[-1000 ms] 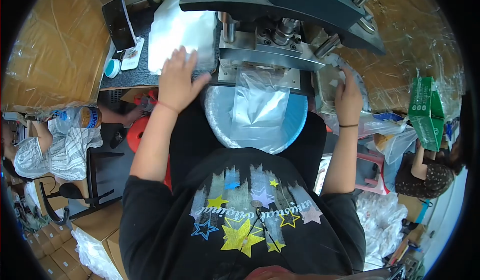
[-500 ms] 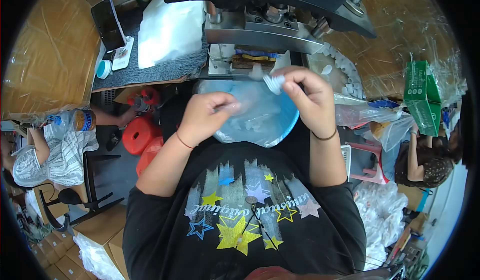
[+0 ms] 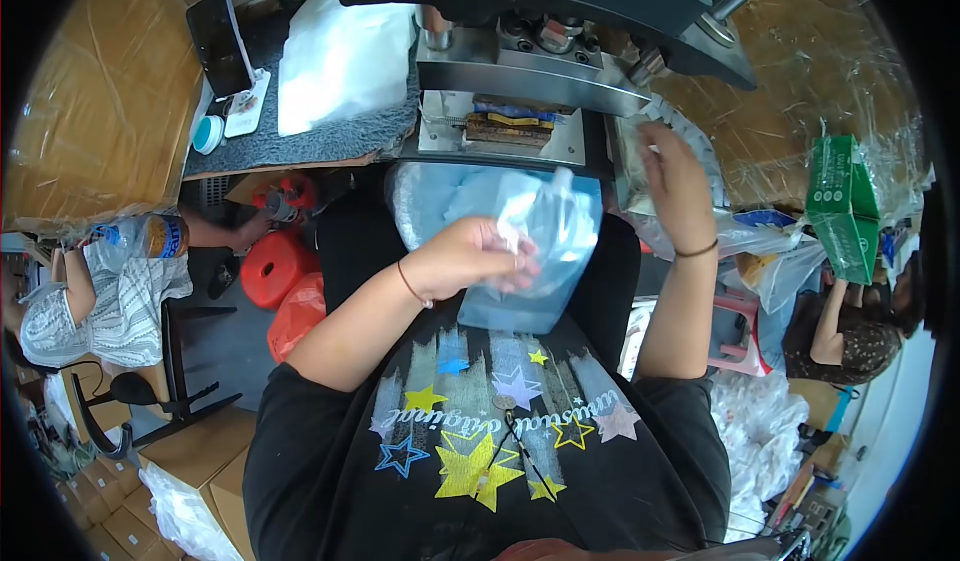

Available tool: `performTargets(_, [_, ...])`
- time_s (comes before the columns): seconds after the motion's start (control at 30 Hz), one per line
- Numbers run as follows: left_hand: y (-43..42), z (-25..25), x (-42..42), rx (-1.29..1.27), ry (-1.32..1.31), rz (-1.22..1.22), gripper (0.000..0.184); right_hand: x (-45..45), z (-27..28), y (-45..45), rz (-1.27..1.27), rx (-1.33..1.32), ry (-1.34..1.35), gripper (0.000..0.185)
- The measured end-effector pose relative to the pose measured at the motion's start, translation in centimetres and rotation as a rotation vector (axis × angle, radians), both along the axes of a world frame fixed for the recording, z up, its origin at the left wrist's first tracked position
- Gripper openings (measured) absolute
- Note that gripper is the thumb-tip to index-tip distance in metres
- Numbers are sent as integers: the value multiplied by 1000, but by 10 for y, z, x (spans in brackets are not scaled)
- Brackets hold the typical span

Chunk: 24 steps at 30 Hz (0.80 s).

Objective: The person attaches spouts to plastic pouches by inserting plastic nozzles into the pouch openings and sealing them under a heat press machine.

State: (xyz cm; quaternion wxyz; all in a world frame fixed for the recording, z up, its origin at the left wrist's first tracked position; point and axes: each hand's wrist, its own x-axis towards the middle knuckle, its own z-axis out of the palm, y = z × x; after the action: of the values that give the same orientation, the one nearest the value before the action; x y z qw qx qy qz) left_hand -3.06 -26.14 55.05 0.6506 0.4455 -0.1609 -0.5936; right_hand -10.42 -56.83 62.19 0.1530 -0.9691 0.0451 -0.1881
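Note:
My left hand [image 3: 468, 259] is closed on a clear plastic spout pouch [image 3: 540, 223], held in front of my chest. A pale spout [image 3: 562, 181] sticks up at the pouch's upper edge. Beneath it, a blue tub with a plastic liner [image 3: 415, 201] is mostly covered. My right hand [image 3: 680, 186] hovers at the right, beside a tray [image 3: 632, 176] of small white parts. Its fingers look apart, and I see nothing in them. Ahead is the metal press [image 3: 530, 76] with its plate and die [image 3: 510, 126].
A stack of white sheets [image 3: 345, 66] and a propped phone [image 3: 220, 46] are on the grey cloth at left. Red stools [image 3: 275, 269] stand below. A green box [image 3: 840, 201] is at right. Co-workers sit at the far left [image 3: 100, 311] and far right [image 3: 850, 331].
My right hand has moved right toward the tray; the white ribbed pieces it pinched no longer show. My left hand has moved right, now with the pouch plainly visible in it.

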Motion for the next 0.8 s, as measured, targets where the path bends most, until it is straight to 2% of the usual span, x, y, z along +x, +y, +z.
performTargets(0.1, [-4,-11,34,-107,2,118,24,-4,-15,-25,-306,-154,233,33])
performTargets(0.17, [-8,-9,54,-89,13,205,24,-3,-42,-44,-243,-127,127,30])
performTargets(0.33, [-6,9,58,26,-4,329,32,0,-52,-39,-240,-106,22,27])
performTargets(0.37, [-2,12,55,64,-202,522,39,0,-56,-41,-241,-89,-7,26])
performTargets(0.47, [25,8,111,239,-1203,1003,49,0,-50,-36,-243,-59,-19,24])
performTargets(0.5, [39,8,135,379,-1795,1065,58,0,-47,-33,-239,-54,-11,23])
performTargets(0.53, [50,8,144,631,-1935,953,61,-2,-49,-34,-238,-36,-14,22])
performTargets(0.6, [76,-18,143,915,-2161,455,56,-6,-50,-37,-233,-7,-28,21])
performTargets(0.7, [83,15,93,590,-2032,303,44,-12,-37,-17,-242,-27,-280,19])
performTargets(0.8, [93,3,81,477,-1677,664,31,-22,-21,9,-256,232,-201,19])
